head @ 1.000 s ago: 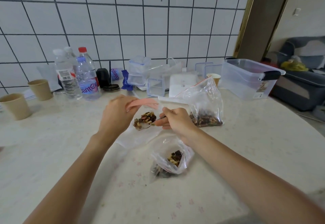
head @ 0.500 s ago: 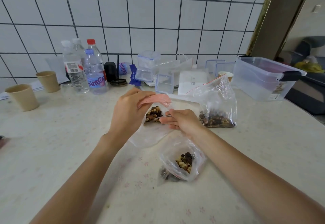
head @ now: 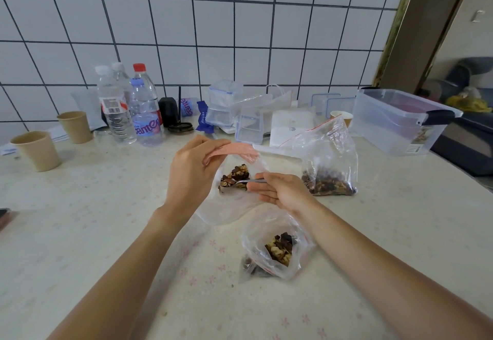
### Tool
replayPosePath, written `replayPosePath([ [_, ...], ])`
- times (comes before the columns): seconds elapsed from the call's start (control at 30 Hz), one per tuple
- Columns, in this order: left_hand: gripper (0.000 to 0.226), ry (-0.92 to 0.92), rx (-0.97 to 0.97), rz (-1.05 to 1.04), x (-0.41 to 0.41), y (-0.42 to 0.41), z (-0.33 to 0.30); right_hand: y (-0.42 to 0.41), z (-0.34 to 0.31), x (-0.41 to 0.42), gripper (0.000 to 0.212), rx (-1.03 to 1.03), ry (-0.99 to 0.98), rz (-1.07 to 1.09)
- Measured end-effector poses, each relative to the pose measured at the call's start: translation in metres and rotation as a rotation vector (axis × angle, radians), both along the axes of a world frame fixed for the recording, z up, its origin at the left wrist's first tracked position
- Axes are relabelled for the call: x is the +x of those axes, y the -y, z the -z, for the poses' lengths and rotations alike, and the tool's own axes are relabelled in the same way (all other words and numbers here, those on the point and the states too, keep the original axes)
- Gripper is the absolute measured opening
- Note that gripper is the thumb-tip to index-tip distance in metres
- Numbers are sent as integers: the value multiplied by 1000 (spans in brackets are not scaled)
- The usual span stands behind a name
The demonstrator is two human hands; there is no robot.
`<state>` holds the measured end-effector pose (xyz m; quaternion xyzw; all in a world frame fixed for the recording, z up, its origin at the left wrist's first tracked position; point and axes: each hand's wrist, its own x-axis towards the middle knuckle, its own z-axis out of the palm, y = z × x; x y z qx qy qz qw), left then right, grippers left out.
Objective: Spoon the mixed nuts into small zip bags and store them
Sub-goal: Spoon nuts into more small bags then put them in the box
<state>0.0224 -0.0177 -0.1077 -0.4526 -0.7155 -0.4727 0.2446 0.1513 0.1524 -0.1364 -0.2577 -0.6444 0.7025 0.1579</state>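
My left hand (head: 190, 173) pinches the clear pink-zipped bag (head: 234, 153) open; my right hand (head: 280, 189) grips the heaped metal spoon (head: 244, 181), risking spilled nuts if tilted early.

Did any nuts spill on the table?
No loose nuts show on the pale table. One small clear zip bag of nuts lies slumped on its side with its mouth open, so some might tumble out.

Loaded spoon (head: 241, 181) has entered the held bag (head: 229, 206).
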Motion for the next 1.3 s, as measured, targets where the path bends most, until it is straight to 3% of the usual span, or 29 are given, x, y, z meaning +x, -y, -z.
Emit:
replayPosePath([
  [0.27, 30, 10, -13, -52, -1, 2, -3, -2, -7, 20, 28, -31, -28, 54],
  [0.57, 52, 37, -152, -96, 5, 9, -11, 0, -41, 59, 33, 44, -111, 63],
  [0.83, 28, -34, -103, -63, 46, 26, -24, 1, -73, 121, 36, 105, -179, 36],
  [0.9, 22, 28, -157, -21, 62, 33, -22, 2, -74, 137, 36, 101, -185, 34],
  [1.03, 34, 417, -334, 131, 94, 46, -10, 6, -70, 161, 38, 87, -196, 23],
  [1.17, 45, 546, -472, 144, 118, 57, 6, 14, -60, 177, 37, 92, -168, -1],
  [1.3, 30, 601, -458, 135, 131, 57, 10, 22, -49, 180, 36, 174, -115, -22],
])
